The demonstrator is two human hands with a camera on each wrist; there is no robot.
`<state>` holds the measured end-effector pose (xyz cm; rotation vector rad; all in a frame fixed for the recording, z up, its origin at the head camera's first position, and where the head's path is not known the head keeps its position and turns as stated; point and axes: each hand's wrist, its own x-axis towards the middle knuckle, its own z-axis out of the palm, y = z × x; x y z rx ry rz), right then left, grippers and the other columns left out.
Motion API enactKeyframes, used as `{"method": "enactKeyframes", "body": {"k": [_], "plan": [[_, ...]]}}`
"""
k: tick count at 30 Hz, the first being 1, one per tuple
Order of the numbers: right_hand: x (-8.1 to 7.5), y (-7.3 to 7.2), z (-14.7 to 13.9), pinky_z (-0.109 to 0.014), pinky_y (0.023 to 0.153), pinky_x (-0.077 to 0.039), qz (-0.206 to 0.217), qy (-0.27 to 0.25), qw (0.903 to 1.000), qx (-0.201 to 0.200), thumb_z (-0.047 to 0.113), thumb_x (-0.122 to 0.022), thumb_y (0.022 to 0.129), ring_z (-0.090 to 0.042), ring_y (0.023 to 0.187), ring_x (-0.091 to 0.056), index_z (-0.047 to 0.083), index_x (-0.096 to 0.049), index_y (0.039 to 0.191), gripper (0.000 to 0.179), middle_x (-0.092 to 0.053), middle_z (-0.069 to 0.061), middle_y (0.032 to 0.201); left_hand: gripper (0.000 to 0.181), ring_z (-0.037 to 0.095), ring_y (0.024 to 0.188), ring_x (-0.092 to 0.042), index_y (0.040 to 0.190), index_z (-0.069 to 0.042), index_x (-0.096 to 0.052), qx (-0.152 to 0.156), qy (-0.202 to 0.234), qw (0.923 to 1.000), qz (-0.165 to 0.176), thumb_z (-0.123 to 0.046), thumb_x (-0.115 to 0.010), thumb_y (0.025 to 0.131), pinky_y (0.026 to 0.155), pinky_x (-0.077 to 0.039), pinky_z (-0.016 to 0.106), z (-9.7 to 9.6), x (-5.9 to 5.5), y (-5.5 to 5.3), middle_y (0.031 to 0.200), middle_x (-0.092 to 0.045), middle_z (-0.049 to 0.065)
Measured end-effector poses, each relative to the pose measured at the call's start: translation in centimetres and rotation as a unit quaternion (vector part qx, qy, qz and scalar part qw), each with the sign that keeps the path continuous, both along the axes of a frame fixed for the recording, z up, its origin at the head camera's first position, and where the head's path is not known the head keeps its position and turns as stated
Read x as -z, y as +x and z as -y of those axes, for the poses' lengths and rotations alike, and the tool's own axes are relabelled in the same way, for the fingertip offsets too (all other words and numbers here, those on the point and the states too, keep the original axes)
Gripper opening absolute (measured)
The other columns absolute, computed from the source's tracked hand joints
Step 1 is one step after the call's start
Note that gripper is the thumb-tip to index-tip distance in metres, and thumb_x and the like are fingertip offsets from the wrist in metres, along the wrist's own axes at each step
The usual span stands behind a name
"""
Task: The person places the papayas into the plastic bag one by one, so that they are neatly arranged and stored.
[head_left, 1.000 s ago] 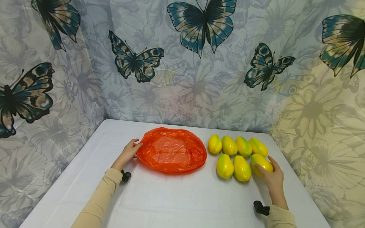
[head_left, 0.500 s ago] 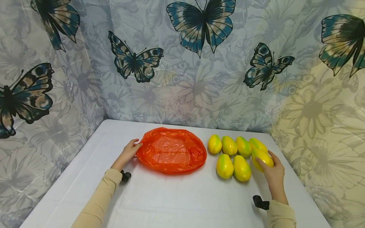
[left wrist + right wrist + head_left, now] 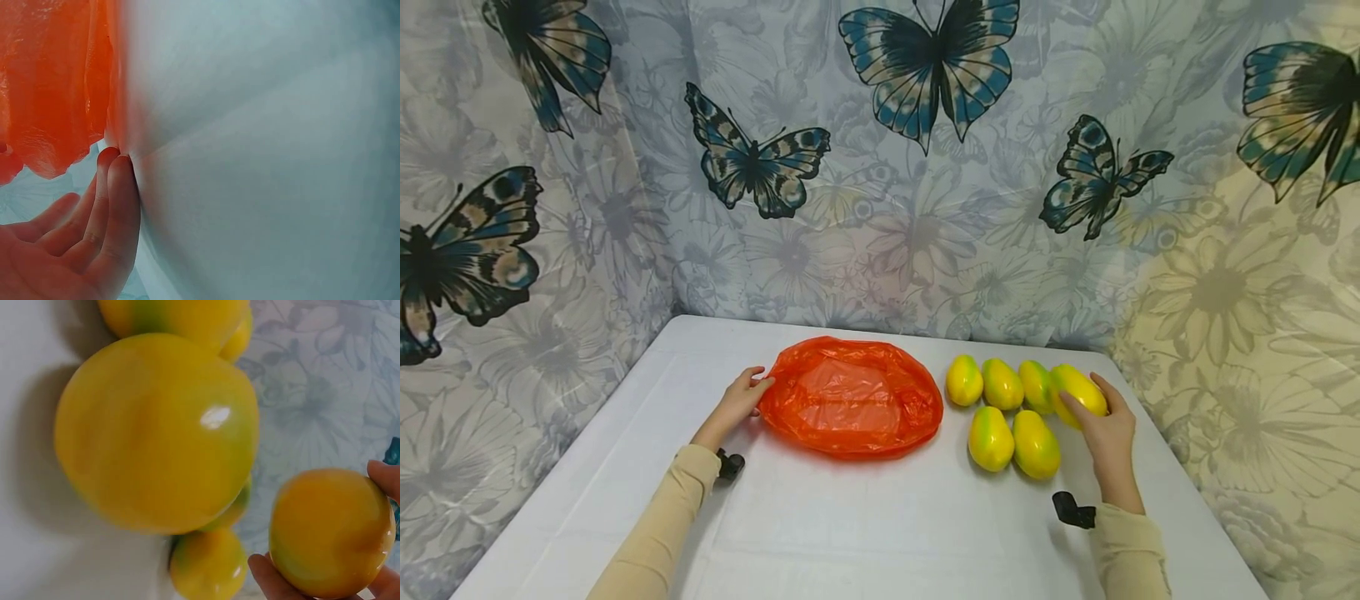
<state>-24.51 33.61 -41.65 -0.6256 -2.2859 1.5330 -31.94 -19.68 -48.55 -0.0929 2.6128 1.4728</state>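
My right hand (image 3: 1112, 429) grips a glossy yellow-green mango (image 3: 1078, 393), thumb on one side and fingers on the other. In the right wrist view this mango (image 3: 331, 531) is raised off the white surface, beyond a large near mango (image 3: 156, 434). In the head view it overlaps the right end of the back row and hides the mango there. A thin red plastic bag (image 3: 850, 400) lies spread with its mouth open at the table's middle. My left hand (image 3: 741, 398) rests at the bag's left edge; in the left wrist view its fingers (image 3: 119, 200) are fairly straight, tips at the table.
Several more mangoes stand right of the bag: a back row including a mango (image 3: 964, 381), and two in front, one a mango (image 3: 991, 439). A white table (image 3: 880, 533) bears everything. A butterfly-print curtain (image 3: 880, 250) hangs behind and at both sides.
My right hand has lifted the front row's rightmost mango and moved it back and slightly left, over the back row's end. The left hand and the bag have not moved.
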Motion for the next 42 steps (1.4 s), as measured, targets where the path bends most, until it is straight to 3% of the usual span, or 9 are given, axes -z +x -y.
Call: {"method": "enactKeyframes", "body": {"k": [20,34,42], "plan": [[-1.9,-1.9,3.4,-0.045,0.115,-0.033,-0.041,0.002,0.9981,-0.046,0.031,-0.068,0.091,-0.029,0.14,-0.037,0.017,-0.034,0.152,0.071,-0.033,-0.008,0.159,0.063,0.022,0.085,-0.056,0.15,0.001,-0.027,0.002,0.008,1.0,0.0,-0.038,-0.044,0.103,0.063,-0.049,0.022,0.3,0.3,0.0,0.136,-0.046,0.03],[-2.8,-3.7,6.3,-0.045,0.117,-0.032,-0.046,-0.012,0.9947,-0.091,0.041,-0.07,0.088,-0.026,0.144,-0.034,0.027,-0.033,0.152,0.076,-0.028,0.0,0.161,0.062,0.019,0.08,-0.056,0.15,0.0,-0.028,-0.01,0.015,0.9998,0.0,-0.037,-0.045,0.103,0.063,-0.048,0.022,0.0,0.2,0.0,0.136,-0.048,0.028],[-3.1,-4.5,8.0,-0.046,0.117,-0.031,-0.053,-0.001,0.9919,-0.116,0.035,-0.072,0.088,-0.026,0.145,-0.032,0.024,-0.037,0.151,0.073,-0.03,0.0,0.16,0.062,0.023,0.088,-0.057,0.151,-0.002,-0.027,-0.013,0.013,0.9998,0.008,-0.038,-0.044,0.103,0.065,-0.048,0.022,-0.1,-0.2,0.0,0.138,-0.046,0.027]]}}
